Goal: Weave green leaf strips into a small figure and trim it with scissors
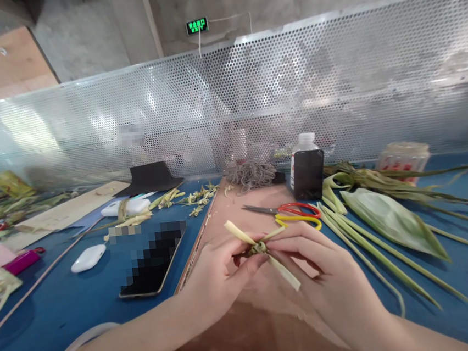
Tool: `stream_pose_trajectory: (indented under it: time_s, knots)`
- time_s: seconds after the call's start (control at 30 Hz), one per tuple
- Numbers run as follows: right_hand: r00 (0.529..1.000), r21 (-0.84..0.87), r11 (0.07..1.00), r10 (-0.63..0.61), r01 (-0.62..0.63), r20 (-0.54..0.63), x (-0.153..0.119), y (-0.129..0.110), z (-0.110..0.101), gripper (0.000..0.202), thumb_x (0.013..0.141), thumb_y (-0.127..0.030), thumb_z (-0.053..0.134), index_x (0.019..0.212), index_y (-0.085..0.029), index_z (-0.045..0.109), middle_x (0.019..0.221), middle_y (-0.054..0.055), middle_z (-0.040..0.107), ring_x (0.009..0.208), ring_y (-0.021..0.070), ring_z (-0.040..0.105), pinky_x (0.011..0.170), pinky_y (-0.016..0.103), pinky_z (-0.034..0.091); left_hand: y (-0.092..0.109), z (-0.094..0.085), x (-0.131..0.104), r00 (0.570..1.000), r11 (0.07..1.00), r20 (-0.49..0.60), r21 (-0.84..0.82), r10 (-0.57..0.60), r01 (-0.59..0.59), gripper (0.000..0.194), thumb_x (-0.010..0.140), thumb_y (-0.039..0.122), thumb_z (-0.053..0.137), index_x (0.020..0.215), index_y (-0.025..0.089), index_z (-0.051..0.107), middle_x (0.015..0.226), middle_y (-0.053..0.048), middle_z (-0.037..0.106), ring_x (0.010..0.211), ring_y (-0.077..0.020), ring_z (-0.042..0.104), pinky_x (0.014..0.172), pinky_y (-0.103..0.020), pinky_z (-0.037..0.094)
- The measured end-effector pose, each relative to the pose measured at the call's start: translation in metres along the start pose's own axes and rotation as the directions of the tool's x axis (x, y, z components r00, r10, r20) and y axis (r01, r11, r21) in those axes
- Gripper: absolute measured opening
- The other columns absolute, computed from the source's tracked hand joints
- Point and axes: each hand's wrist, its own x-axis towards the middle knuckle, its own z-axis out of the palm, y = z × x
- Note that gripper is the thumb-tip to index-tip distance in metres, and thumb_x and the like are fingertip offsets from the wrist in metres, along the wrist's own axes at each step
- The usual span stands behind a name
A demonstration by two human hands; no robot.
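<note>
Between my two hands, above the brown board, is a small knot of woven pale-green leaf strips [259,247] with strip ends sticking out. My left hand [221,265] pinches its left side between thumb and fingers. From the right, my right hand [320,258] grips the knot, its fingers curled around the strips; one loose end [285,274] points down toward me. Just beyond my right hand lie scissors [295,211] with red and yellow handles, blades toward the left. Long green leaf strips [384,249] and a broad leaf [393,221] rest to the right.
On the blue tabletop [76,306] at left are a phone [155,260] and a white earbud case [88,258]. Woven leaf pieces [198,198] lie farther back. Beyond the scissors are a tangle of grey string [252,175], a dark upright phone [308,175] against a bottle [307,139], and a jar [404,159].
</note>
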Motion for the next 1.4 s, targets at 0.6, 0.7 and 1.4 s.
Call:
stream_pose_trajectory:
  time_s: [0.6, 0.7, 1.4]
  knots:
    - [0.953, 0.103, 0.959, 0.242, -0.263, 0.182, 0.001, -0.007, -0.002, 0.021, 0.088, -0.021, 0.051, 0.093, -0.027, 0.071, 0.098, 0.006, 0.056, 0.094, 0.017, 0.058, 0.085, 0.03, 0.052, -0.001, -0.003, 0.01, 0.979, 0.928, 0.058, -0.311, -0.198, 0.206, 0.022, 0.083, 0.034, 0.057, 0.093, 0.017, 0.066, 0.09, -0.005, 0.07, 0.087, -0.0191, 0.063, 0.077, -0.029, 0.049]
    - [0.957, 0.136, 0.952, 0.257, -0.275, 0.137, 0.002, -0.003, 0.0, 0.016, 0.086, -0.023, 0.055, 0.085, -0.025, 0.071, 0.096, 0.006, 0.054, 0.09, 0.0161, 0.059, 0.081, 0.028, 0.053, -0.001, -0.002, 0.011, 0.972, 0.914, 0.068, -0.33, -0.225, 0.234, 0.022, 0.082, 0.034, 0.059, 0.093, 0.017, 0.067, 0.089, -0.005, 0.069, 0.084, -0.0175, 0.062, 0.076, -0.029, 0.048]
    - [0.963, -0.041, 0.993, -0.095, 0.109, 0.25, 0.007, 0.018, -0.009, 0.016, 0.087, -0.01, 0.051, 0.091, -0.019, 0.063, 0.084, 0.004, 0.063, 0.076, 0.0142, 0.059, 0.068, 0.026, 0.05, -0.003, 0.002, 0.009, 0.908, 0.753, 0.273, -0.509, -0.319, 0.417, 0.016, 0.08, 0.025, 0.062, 0.09, 0.015, 0.071, 0.08, -0.003, 0.069, 0.075, -0.0135, 0.062, 0.072, -0.025, 0.044]
